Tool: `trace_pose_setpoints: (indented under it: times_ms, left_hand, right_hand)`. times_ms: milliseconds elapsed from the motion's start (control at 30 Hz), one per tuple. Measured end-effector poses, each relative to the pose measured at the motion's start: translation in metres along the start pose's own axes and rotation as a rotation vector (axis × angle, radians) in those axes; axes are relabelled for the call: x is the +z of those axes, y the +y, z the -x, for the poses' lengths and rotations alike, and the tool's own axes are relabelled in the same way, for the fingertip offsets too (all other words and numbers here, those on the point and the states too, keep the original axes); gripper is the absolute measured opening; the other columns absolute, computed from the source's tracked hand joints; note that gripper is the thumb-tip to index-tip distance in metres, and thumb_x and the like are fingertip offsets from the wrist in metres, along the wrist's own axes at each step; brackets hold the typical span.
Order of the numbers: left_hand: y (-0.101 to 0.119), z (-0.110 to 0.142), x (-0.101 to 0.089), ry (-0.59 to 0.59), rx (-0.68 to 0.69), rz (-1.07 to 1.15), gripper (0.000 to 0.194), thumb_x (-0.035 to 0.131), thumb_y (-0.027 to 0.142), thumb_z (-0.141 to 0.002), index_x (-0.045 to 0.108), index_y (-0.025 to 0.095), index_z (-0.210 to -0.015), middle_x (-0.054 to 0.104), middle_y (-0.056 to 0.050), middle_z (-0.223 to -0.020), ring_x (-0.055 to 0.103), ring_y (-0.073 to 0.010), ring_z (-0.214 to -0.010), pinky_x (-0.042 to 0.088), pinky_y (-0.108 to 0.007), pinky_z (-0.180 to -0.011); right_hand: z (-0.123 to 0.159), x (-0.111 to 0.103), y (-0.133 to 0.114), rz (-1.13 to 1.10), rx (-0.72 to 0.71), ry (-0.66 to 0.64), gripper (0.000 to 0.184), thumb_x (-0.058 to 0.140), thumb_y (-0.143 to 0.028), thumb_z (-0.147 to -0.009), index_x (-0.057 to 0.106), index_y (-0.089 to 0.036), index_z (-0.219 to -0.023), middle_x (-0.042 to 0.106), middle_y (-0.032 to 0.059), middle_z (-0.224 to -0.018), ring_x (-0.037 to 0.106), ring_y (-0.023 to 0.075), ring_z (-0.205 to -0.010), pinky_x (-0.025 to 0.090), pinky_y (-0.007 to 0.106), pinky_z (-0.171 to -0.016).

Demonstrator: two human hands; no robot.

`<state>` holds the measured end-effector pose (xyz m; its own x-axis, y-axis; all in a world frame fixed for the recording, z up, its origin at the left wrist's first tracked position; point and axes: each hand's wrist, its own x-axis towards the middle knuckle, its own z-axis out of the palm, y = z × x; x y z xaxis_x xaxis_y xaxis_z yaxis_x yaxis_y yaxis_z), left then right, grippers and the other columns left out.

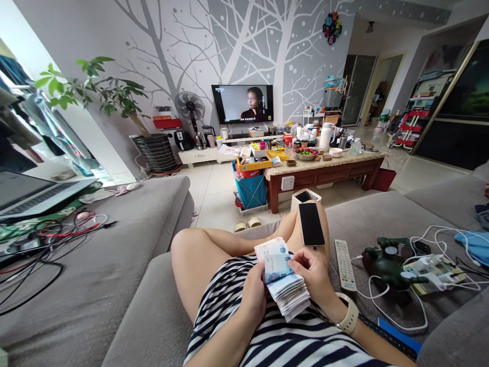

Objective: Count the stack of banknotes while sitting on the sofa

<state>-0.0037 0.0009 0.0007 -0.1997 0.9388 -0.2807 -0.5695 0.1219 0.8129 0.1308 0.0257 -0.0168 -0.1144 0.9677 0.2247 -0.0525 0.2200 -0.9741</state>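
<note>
I sit on a grey sofa (pixel 95 285) in a striped dress with my legs crossed. My left hand (pixel 252 298) is closed around a thick stack of banknotes (pixel 284 283) held over my lap. My right hand (pixel 314 272) pinches the top note of the stack between thumb and fingers; a pale watch is on that wrist. A black phone (pixel 311 224) lies face up on my right thigh, just beyond the notes.
A white remote control (pixel 345 264), a green toy (pixel 387 262), white cables and a power strip (pixel 435 270) lie on the sofa to my right. A laptop (pixel 34 196) and wires sit at left. A cluttered coffee table (pixel 324 168) and a switched-on television (pixel 242 103) stand ahead.
</note>
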Motion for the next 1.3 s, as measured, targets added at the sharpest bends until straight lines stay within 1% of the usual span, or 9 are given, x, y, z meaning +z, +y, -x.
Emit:
trace_pose_setpoints:
  times_ms: [133,233,300,400,533,633,733,900,1300]
  left_hand:
    - [-0.001,-0.001,-0.003,0.000,0.009,-0.053,0.016,0.059,0.029,-0.070,0.068,0.016,-0.067,0.069,-0.002,-0.062,0.062,-0.0209,-0.067,0.048,-0.028,-0.064]
    - [-0.003,-0.002,-0.007,-0.029,0.010,-0.055,0.013,0.061,0.028,-0.068,0.064,0.017,-0.062,0.066,0.000,-0.060,0.059,-0.0182,-0.062,0.045,-0.025,-0.059]
    - [-0.003,-0.002,-0.007,-0.047,0.010,-0.049,0.010,0.061,0.026,-0.066,0.065,0.017,-0.064,0.067,0.000,-0.063,0.059,-0.0184,-0.063,0.045,-0.026,-0.060]
    - [0.000,0.001,-0.003,-0.055,0.013,-0.044,0.014,0.061,0.026,-0.066,0.068,0.015,-0.072,0.071,-0.002,-0.071,0.062,-0.0217,-0.071,0.046,-0.028,-0.065]
    - [0.006,0.005,0.002,-0.053,0.027,-0.050,0.020,0.059,0.027,-0.067,0.071,0.015,-0.079,0.073,-0.005,-0.076,0.064,-0.0242,-0.076,0.047,-0.031,-0.072]
    - [0.005,0.005,0.001,-0.064,0.035,-0.063,0.018,0.058,0.027,-0.068,0.071,0.016,-0.075,0.073,-0.005,-0.076,0.063,-0.0241,-0.075,0.046,-0.031,-0.073]
    - [0.001,0.001,-0.004,-0.045,0.043,-0.055,0.014,0.060,0.026,-0.068,0.069,0.016,-0.070,0.071,-0.003,-0.072,0.061,-0.0223,-0.072,0.045,-0.029,-0.068]
    - [-0.004,-0.003,-0.009,-0.050,0.058,-0.074,0.012,0.061,0.026,-0.068,0.068,0.016,-0.067,0.069,-0.001,-0.069,0.059,-0.0199,-0.070,0.043,-0.026,-0.065]
    - [0.001,0.003,-0.002,-0.021,0.066,-0.078,0.013,0.060,0.025,-0.067,0.069,0.016,-0.067,0.071,-0.002,-0.069,0.062,-0.0224,-0.070,0.046,-0.029,-0.065]
  right_hand:
    - [-0.002,0.000,0.002,-0.051,0.018,0.002,0.023,0.066,-0.038,-0.077,0.057,-0.017,-0.071,0.052,-0.0021,-0.062,0.045,0.0122,-0.056,0.036,0.024,-0.052]
    - [-0.004,0.000,0.004,-0.070,0.026,0.033,0.026,0.067,-0.041,-0.075,0.057,-0.017,-0.070,0.053,-0.0015,-0.062,0.046,0.0130,-0.056,0.037,0.024,-0.052]
    - [-0.004,0.000,0.005,-0.070,0.033,0.040,0.029,0.068,-0.044,-0.074,0.056,-0.018,-0.070,0.053,-0.0010,-0.062,0.047,0.0138,-0.057,0.038,0.024,-0.052]
    - [-0.004,0.001,0.005,-0.074,0.042,0.040,0.031,0.068,-0.047,-0.072,0.057,-0.018,-0.071,0.056,0.0002,-0.063,0.049,0.0147,-0.058,0.039,0.025,-0.053]
    - [-0.002,0.000,0.002,-0.095,0.040,-0.011,0.030,0.067,-0.046,-0.073,0.062,-0.016,-0.078,0.061,0.0026,-0.069,0.052,0.0155,-0.061,0.041,0.025,-0.055]
    - [-0.002,-0.001,0.001,-0.087,0.018,-0.037,0.026,0.066,-0.042,-0.075,0.063,-0.016,-0.076,0.060,0.0016,-0.068,0.051,0.0149,-0.061,0.041,0.025,-0.056]
    - [-0.002,-0.002,0.001,-0.076,-0.007,-0.039,0.024,0.064,-0.040,-0.077,0.061,-0.017,-0.072,0.057,-0.0001,-0.065,0.049,0.0141,-0.060,0.040,0.024,-0.055]
    - [0.000,-0.001,0.000,-0.087,0.004,-0.061,0.026,0.061,-0.042,-0.079,0.059,-0.018,-0.070,0.054,-0.0008,-0.064,0.047,0.0141,-0.060,0.038,0.024,-0.055]
    - [0.001,-0.001,-0.001,-0.092,0.011,-0.063,0.031,0.058,-0.047,-0.080,0.055,-0.019,-0.067,0.050,-0.0014,-0.063,0.044,0.0137,-0.059,0.036,0.023,-0.055]
